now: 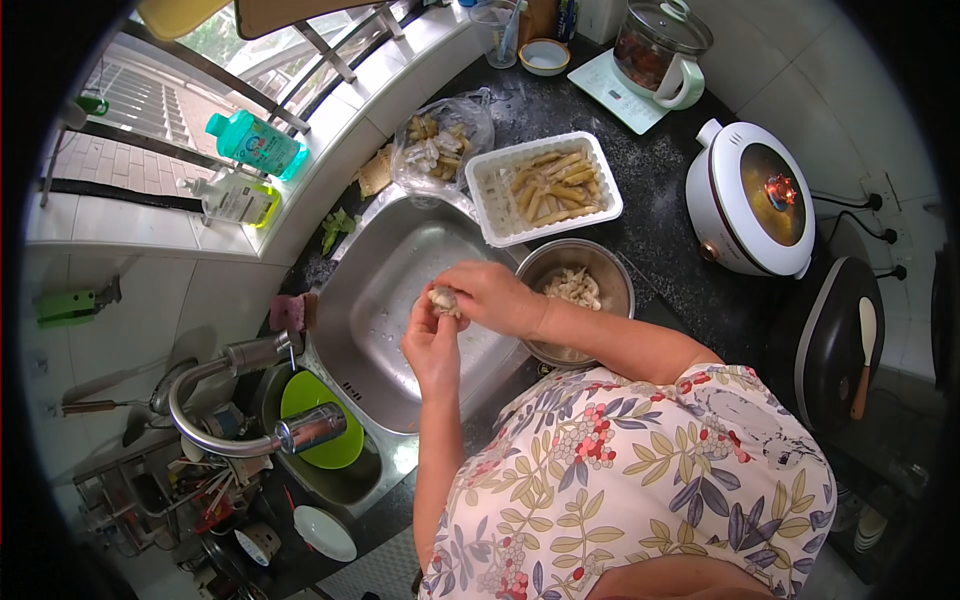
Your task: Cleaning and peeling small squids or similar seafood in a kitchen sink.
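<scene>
Over the large steel sink basin (375,300), both hands meet around a small pale, lumpy piece of food (444,301). My left hand (433,352) grips it from below with thumb and fingers. My right hand (495,296) pinches it from above and the right; its fingertips are partly hidden. Under my right forearm stands a round steel bowl (624,281) with torn whitish pieces (574,289) in it. Behind the bowl, a white plastic tray (487,202) carries yellowish-brown strips of food (559,187). Left of the tray lies a clear plastic bag (442,146) with similar pieces inside.
A curved faucet (225,367) reaches over the smaller basin, where a green bowl (322,427) sits. At right stand a white electric cooker (712,202) and a dark pan (825,352). A glass kettle (652,52) is at the back; bottles (259,146) line the windowsill.
</scene>
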Tool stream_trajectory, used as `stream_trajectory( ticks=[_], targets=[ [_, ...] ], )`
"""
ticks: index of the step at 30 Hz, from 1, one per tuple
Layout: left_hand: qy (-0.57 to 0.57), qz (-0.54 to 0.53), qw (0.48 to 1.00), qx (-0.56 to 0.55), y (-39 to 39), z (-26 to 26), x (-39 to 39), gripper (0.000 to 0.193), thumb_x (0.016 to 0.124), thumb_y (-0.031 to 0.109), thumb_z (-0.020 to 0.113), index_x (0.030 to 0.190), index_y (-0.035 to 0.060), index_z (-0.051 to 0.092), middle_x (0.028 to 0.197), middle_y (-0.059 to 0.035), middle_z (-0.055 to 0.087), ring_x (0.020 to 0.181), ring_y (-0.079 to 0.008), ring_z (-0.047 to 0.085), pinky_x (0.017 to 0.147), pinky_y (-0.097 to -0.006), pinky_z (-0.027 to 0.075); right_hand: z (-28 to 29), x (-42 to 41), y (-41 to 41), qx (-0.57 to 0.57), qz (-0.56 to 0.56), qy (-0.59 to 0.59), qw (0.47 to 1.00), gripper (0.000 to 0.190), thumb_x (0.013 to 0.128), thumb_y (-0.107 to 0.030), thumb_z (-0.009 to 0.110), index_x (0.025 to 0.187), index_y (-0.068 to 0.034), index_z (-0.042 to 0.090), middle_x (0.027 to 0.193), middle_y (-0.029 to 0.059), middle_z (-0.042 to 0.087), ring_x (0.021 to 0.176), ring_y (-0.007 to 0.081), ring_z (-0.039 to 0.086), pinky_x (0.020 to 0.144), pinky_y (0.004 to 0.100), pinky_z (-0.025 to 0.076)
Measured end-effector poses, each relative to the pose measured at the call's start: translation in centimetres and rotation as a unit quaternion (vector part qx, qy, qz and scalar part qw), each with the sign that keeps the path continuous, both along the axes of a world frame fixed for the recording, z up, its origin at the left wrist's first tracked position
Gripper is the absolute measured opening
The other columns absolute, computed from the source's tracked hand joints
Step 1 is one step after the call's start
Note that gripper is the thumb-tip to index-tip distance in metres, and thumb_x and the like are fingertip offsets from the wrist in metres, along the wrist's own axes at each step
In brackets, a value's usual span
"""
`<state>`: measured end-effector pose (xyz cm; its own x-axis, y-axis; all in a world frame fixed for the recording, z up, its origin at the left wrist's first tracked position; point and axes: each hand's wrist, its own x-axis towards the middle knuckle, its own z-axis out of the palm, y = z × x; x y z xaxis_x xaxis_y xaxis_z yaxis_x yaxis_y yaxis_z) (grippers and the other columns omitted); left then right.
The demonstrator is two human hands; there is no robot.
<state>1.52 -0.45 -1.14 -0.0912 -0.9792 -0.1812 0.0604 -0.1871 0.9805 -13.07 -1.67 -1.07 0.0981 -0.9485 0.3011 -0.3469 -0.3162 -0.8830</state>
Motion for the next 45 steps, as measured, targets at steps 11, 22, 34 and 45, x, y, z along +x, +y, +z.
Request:
stream_trajectory(
  ticks=[11,22,34,45],
  targets=[
    [-0.045,-0.004,0.999,0.019,-0.2,0.8,0.6,0.025,0.097,0.005,0.052,0.119,-0.0054,0.058,0.092,-0.0058,0.066,0.079,-0.0097,0.064,0.067,-0.0224,0.056,0.0,0.3,0.2,0.008,-0.003,-0.014,1.0,0.024,0.081,-0.004,0.06,0.105,-0.002,0.065,0.093,0.0165,0.065,0.085,0.0336,0.064,0.074,0.0385,0.051],
    [-0.041,0.012,0.999,0.009,-0.2,0.8,0.1,0.024,0.095,0.004,0.049,0.114,-0.0046,0.062,0.088,-0.0058,0.066,0.072,-0.0089,0.063,0.064,-0.0235,0.054,-0.4,0.2,0.1,-0.009,-0.001,-0.011,1.0,0.024,0.081,-0.005,0.06,0.104,-0.001,0.066,0.091,0.0162,0.066,0.084,0.0331,0.064,0.073,0.0386,0.051],
    [-0.045,0.027,0.999,0.009,-0.4,0.4,0.8,0.02,0.098,0.013,0.055,0.105,-0.0041,0.064,0.082,-0.0054,0.066,0.065,-0.0087,0.062,0.058,-0.0225,0.055,-0.1,0.9,0.4,-0.03,-0.031,0.01,0.999,0.025,0.08,-0.004,0.06,0.104,-0.001,0.065,0.092,0.0138,0.064,0.087,0.0326,0.063,0.075,0.0383,0.051],
    [-0.076,0.07,0.994,-0.018,-0.4,0.7,0.3,0.015,0.095,0.009,0.059,0.101,-0.0039,0.063,0.077,-0.005,0.067,0.065,-0.0078,0.062,0.059,-0.0238,0.056,0.1,1.2,1.1,-0.062,-0.027,0.037,0.997,0.02,0.08,-0.004,0.06,0.1,-0.002,0.062,0.09,0.0134,0.06,0.083,0.0327,0.06,0.073,0.0401,0.05]
  ],
)
